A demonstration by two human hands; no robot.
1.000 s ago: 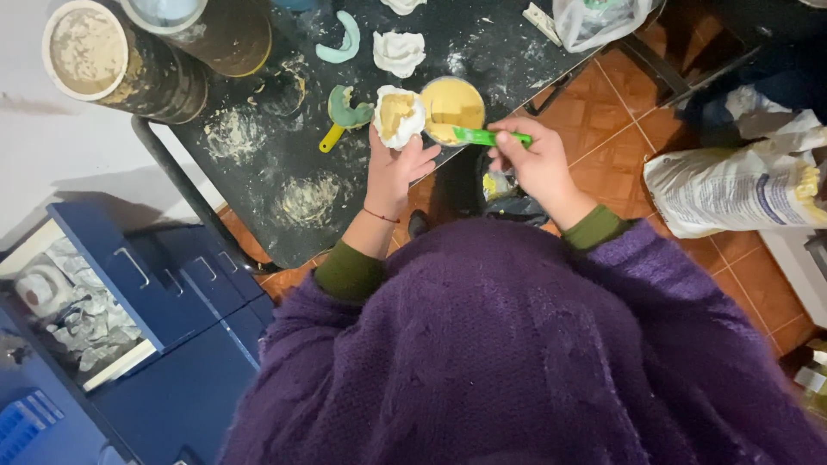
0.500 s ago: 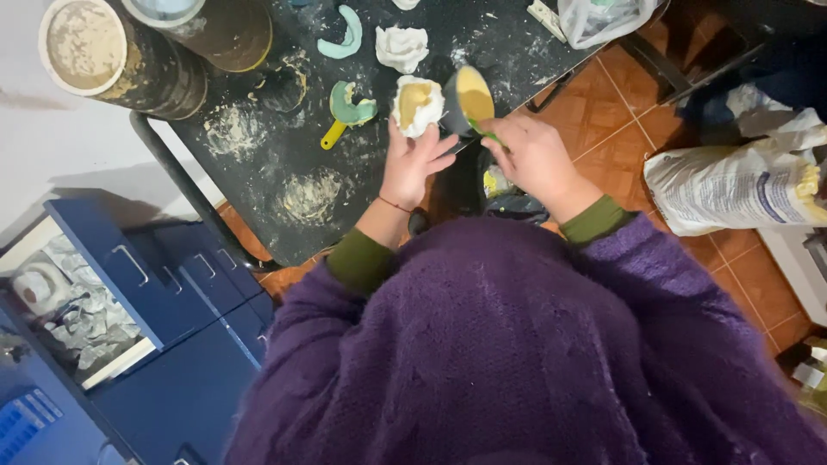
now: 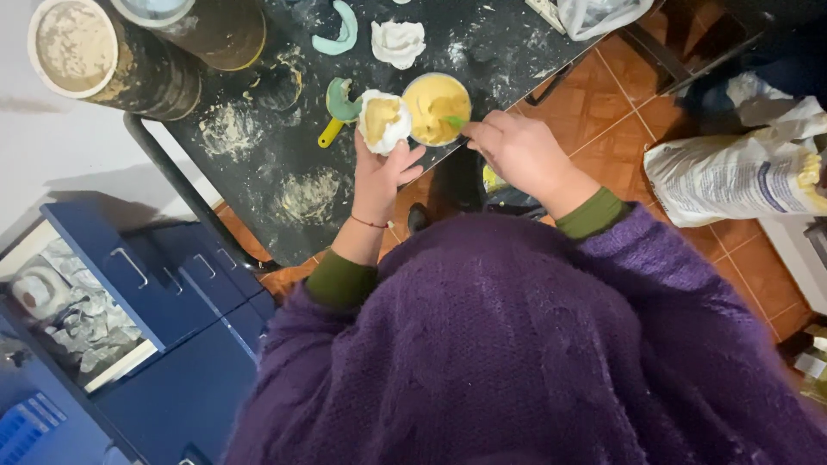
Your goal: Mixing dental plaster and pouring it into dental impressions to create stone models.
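**Filled dough round held beside a bowl of yellow paste**

A round white piece of dough with yellow filling in its middle (image 3: 383, 120) sits cupped in the left hand (image 3: 383, 172), whose fingers close around its underside, just above the near edge of the black, flour-dusted table (image 3: 258, 172). Touching it on the right is a small round bowl of smooth yellow paste (image 3: 436, 108). The right hand (image 3: 517, 155) is closed on a green utensil (image 3: 454, 122) whose tip lies in the paste.

Just left of the dough lies a teal and yellow plastic tool (image 3: 338, 108). Farther back are a curved teal piece (image 3: 338, 30) and a crumpled white lump of dough (image 3: 398, 41). Two dark cylindrical tins (image 3: 129, 60) stand at the table's far left. A white sack (image 3: 732, 176) lies on the orange tiled floor (image 3: 620, 129), and blue drawers (image 3: 164, 275) stand near the left arm.
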